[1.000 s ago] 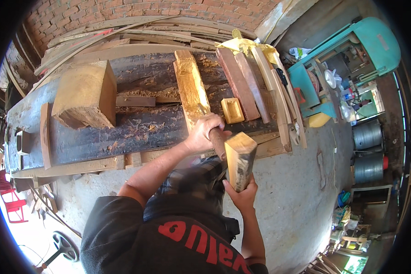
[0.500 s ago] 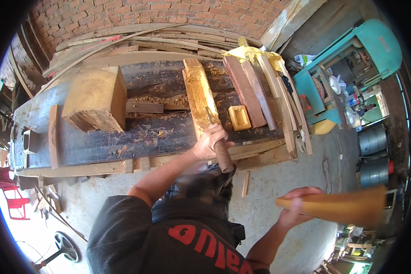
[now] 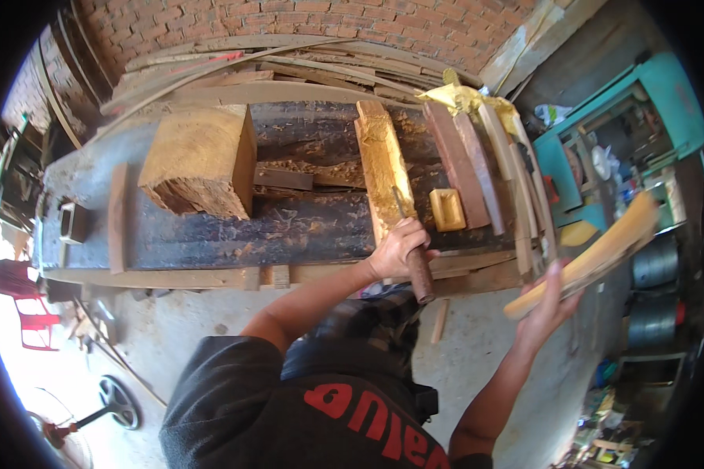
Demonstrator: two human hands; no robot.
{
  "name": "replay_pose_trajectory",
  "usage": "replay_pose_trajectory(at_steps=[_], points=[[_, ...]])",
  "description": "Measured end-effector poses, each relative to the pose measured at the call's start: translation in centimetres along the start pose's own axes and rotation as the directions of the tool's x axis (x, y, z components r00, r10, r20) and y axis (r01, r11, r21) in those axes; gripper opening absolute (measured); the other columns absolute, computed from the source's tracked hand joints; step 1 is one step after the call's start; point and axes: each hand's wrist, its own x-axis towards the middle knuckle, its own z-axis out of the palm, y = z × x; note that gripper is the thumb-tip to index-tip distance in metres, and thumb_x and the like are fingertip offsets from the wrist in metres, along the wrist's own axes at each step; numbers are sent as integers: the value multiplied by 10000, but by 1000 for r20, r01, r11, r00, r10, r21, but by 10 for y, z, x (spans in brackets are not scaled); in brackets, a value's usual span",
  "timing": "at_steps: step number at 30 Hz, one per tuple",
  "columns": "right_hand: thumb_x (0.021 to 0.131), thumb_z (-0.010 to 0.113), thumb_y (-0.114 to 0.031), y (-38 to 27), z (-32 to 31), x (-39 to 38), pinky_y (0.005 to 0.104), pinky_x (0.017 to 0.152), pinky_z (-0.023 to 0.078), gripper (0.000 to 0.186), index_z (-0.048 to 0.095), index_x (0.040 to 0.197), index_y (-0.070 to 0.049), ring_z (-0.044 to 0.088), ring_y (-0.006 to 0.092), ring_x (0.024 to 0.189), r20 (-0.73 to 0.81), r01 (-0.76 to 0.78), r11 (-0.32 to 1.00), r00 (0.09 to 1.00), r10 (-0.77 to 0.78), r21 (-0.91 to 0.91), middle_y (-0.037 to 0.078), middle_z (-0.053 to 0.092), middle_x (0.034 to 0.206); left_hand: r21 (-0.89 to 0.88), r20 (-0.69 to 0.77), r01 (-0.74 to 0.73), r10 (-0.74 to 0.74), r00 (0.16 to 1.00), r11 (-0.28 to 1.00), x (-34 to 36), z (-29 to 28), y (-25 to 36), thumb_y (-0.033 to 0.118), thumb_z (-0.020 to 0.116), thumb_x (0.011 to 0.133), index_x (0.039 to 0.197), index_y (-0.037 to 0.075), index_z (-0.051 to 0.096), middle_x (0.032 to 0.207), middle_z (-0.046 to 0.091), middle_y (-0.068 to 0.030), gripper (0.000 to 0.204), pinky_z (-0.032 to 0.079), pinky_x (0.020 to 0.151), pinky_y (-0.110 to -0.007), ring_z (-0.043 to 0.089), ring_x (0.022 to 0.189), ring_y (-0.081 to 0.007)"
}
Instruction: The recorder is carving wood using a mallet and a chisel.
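My left hand (image 3: 401,246) is wrapped round a chisel (image 3: 422,283) with a thick brown wooden handle. Its thin blade reaches down to the near part of a long yellow timber piece (image 3: 377,144), whose top is carved into a rough hollow. Out to the right, my right hand (image 3: 549,309) grips the narrow end of a wooden mallet (image 3: 606,258), a club-like yellowish length raised away from the chisel and slightly blurred. Just right of the carved timber lies a small hollowed yellow wood block (image 3: 447,210).
A large squared wood block (image 3: 199,156) stands left on the dark, worn bench (image 3: 328,227). Several reddish and pale boards (image 3: 455,156) lie right of the carved timber. Beyond are stacked planks (image 3: 289,66) and a turquoise machine (image 3: 673,94). Metal drums (image 3: 655,322) stand far right.
The mallet has swung up, its wide end now higher and tilted away from me. My left hand keeps the chisel on the timber. The whole view has shifted, moving the bench rightward in it.
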Motion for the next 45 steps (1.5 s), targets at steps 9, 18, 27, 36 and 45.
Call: replay_pose_trajectory(at_steps=[9, 18, 27, 36, 45], points=[[768, 816, -178, 135, -79, -92, 266, 572, 481, 506, 561, 1176, -21, 584, 118, 673, 191, -380, 808, 843, 503, -450, 38, 630, 863, 34, 22, -36, 35, 999, 999, 7, -11, -2, 183, 829, 725, 794, 90, 526, 757, 510, -84, 325, 403, 658, -415, 516, 737, -314], [766, 810, -150, 137, -95, -102, 273, 692, 496, 496, 555, 1169, -13, 603, 125, 770, 291, -253, 880, 876, 384, -401, 42, 641, 923, -47, -24, 252, -253, 967, 967, 47, -17, 40, 184, 815, 776, 788, 41, 519, 729, 567, -97, 329, 485, 608, -379, 601, 668, -260], [731, 795, -68, 73, -55, -97, 283, 611, 499, 489, 534, 1135, 21, 598, 126, 678, 380, 11, 948, 917, 117, -319, 51, 605, 820, -69, -97, 297, -302, 948, 953, 52, -38, 41, 156, 813, 776, 778, 53, 520, 701, 567, -104, 310, 479, 581, -375, 595, 634, -235], [737, 803, -38, 118, -45, -100, 271, 442, 429, 503, 465, 1107, 1, 510, 105, 452, 470, 115, 907, 877, 98, -405, 7, 543, 660, 40, -95, 206, -201, 975, 978, 38, -14, 29, 224, 838, 738, 748, 83, 508, 722, 526, -113, 359, 442, 618, -413, 542, 689, -315], [697, 856, -105, 124, -38, -105, 315, 720, 519, 574, 539, 1159, 19, 617, 147, 794, 454, 53, 937, 883, 116, -344, 62, 626, 927, -14, -1, 214, -214, 977, 977, 35, -16, 30, 244, 797, 765, 750, 62, 528, 729, 542, -119, 326, 449, 683, -441, 558, 729, -345]])
